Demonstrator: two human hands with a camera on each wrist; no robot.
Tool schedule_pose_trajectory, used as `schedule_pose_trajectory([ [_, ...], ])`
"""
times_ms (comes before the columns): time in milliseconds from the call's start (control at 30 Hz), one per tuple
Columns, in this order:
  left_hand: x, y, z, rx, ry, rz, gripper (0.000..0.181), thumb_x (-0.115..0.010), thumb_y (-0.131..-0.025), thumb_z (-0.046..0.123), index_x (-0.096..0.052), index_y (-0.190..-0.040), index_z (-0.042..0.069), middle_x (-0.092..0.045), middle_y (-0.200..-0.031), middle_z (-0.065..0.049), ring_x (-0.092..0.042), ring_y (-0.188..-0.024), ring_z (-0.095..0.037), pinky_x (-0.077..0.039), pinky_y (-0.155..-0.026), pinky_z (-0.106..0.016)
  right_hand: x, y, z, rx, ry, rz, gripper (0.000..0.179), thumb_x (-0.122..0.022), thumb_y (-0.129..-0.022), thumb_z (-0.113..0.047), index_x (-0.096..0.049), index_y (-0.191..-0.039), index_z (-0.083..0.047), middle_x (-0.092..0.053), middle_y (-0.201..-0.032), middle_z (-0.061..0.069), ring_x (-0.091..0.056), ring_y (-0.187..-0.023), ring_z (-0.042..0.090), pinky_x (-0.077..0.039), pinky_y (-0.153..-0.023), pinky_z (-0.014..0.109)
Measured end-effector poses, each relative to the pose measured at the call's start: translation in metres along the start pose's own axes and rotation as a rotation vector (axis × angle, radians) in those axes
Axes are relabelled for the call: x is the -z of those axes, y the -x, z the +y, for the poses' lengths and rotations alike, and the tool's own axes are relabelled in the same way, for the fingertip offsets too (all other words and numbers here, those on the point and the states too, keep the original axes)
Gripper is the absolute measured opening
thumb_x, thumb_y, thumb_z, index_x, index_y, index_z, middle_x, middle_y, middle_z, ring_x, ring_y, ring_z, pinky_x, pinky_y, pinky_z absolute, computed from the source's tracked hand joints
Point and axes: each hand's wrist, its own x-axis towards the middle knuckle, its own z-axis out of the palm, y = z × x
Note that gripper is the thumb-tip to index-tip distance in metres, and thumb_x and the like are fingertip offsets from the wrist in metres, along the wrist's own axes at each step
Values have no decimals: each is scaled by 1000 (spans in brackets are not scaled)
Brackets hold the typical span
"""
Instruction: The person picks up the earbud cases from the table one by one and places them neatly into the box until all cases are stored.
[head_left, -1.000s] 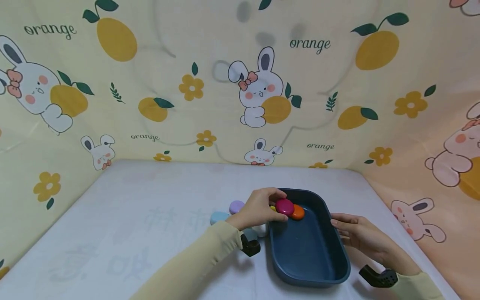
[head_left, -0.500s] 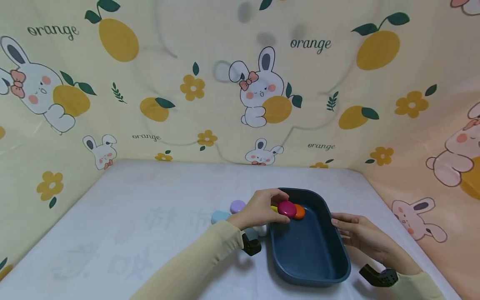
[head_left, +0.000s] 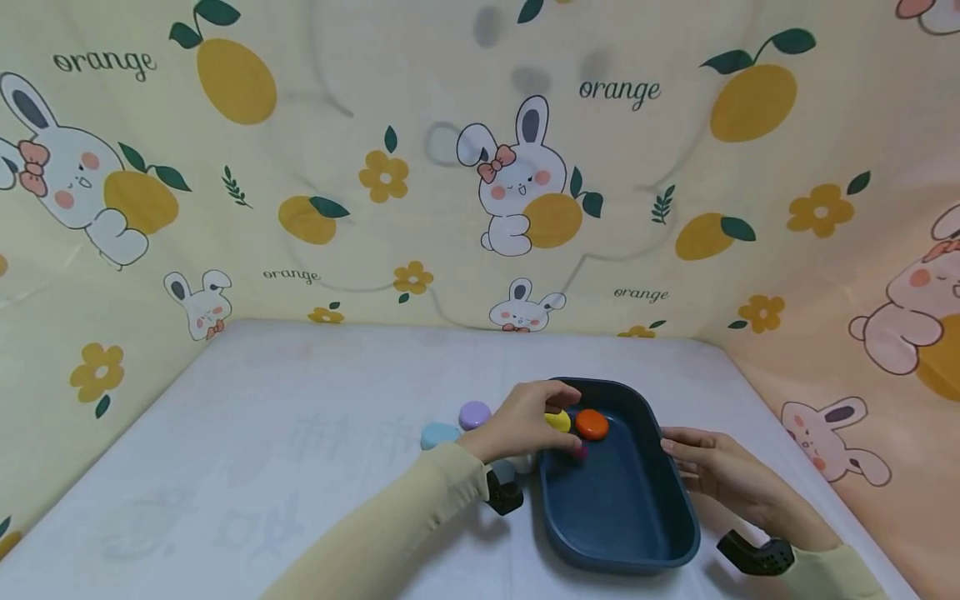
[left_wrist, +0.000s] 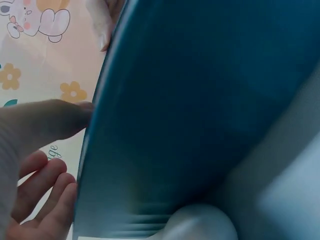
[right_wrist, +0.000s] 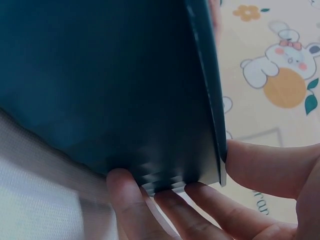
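Note:
A deep dark-blue tray (head_left: 622, 517) stands on the table, its rim visible all round. Over its left rim reaches my left hand (head_left: 521, 425), fingers loosely spread with nothing gripped. Just below its thumb a magenta pebble-like disc (head_left: 581, 452) shows in part, in the tray. A yellow disc (head_left: 558, 421) and an orange disc (head_left: 592, 425) lie near the far left corner, the yellow one partly covered by fingers. My right hand (head_left: 738, 475) holds the tray's right side; in the right wrist view its thumb (right_wrist: 265, 167) is at the rim and its fingers touch the outer wall.
Left of the tray lie a purple disc (head_left: 474, 415), a light blue disc (head_left: 440, 435) and a white disc (left_wrist: 200, 225), partly behind my left arm. A patterned cloth (head_left: 420, 233) rises behind and beside the white table (head_left: 262, 433).
The magenta disc has left my left fingers and dropped into the tray, and the fingers have spread. The yellow and orange discs show more fully. My right hand has stayed at the tray.

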Motion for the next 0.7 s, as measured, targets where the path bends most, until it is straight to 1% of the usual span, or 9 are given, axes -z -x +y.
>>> schedule_pose_trajectory([
  [67, 2, 1, 0, -2, 14, 27, 54, -83, -80, 15, -61, -129, 6, -63, -126, -3, -60, -110, -14, -47, -96, -25, 0, 0, 0, 4, 2, -3, 67, -54, -103, -26, -23, -149, 12, -56, -134, 15, -59, -114, 26, -49, -96, 48],
  [200, 7, 4, -3, -16, 30, 102, 46, -81, -83, 16, -64, -125, 7, -65, -122, -2, -61, -106, -10, -49, -95, -27, 0, 0, 1, 9, 11, -4, 67, -54, -103, -26, -23, -149, 13, -54, -136, 17, -59, -115, 27, -48, -96, 49],
  [333, 17, 12, -6, -26, 36, 161, 38, -77, -87, 16, -65, -121, 6, -66, -119, -5, -62, -105, -18, -51, -93, -30, -1, -1, 1, 8, 13, 2, 67, -54, -103, -26, -24, -148, 13, -54, -137, 17, -59, -115, 27, -49, -96, 49],
  [433, 30, 22, -8, -19, 34, 185, 37, -76, -88, 17, -64, -122, 6, -65, -119, -5, -62, -107, -23, -51, -93, -32, 0, 0, 2, 7, 10, -1, 66, -54, -103, -26, -24, -148, 13, -55, -136, 17, -59, -114, 26, -49, -96, 48],
  [600, 58, 41, -15, 10, 19, 225, 39, -76, -88, 20, -64, -123, 7, -64, -118, -1, -62, -105, -16, -50, -95, -33, 0, 0, 1, 8, 9, -4, 66, -54, -103, -26, -25, -148, 12, -56, -135, 15, -59, -114, 26, -49, -95, 48],
  [700, 74, 55, -20, 34, 17, 256, 40, -78, -87, 20, -64, -122, 8, -64, -117, -1, -62, -105, -15, -50, -95, -35, -1, 0, 1, -3, 11, 5, 66, -55, -103, -26, -25, -148, 12, -55, -135, 16, -59, -114, 26, -49, -96, 49],
])
